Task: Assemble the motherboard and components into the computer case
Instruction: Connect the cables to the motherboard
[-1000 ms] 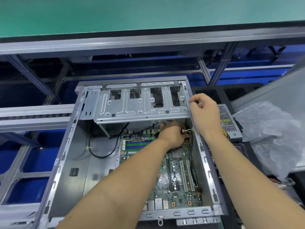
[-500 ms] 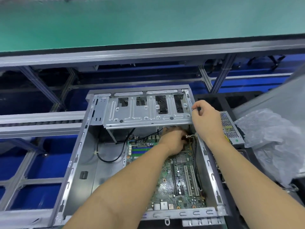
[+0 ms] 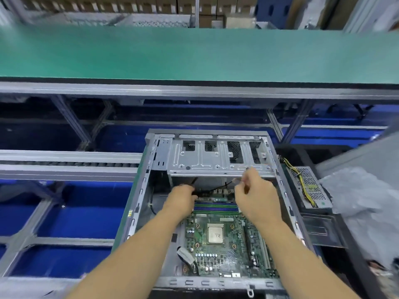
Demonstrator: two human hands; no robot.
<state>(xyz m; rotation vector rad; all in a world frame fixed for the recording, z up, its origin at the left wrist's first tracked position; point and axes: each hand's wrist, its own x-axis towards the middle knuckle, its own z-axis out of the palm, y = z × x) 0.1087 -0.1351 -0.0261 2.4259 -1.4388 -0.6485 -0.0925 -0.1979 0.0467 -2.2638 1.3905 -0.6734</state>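
Right hand (image 3: 255, 197) left case (image 3: 138, 203) right rim, now pinches small connector (blurred) under drive cage (image 3: 218, 160); left hand (image 3: 181, 198) shifted leftward, gripping black cable (image 3: 210, 189) at motherboard (image 3: 220, 244) far edge: front-panel cabling underway.

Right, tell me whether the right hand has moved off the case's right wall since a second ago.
Yes. The right hand has left the grey metal case's right wall and moved left, inward, below the silver drive cage, pinching something small.

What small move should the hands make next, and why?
Probably bring the small connector pinched in the right hand down to the headers at the motherboard far edge, since it hangs just above them while the left hand holds the black cable aside.
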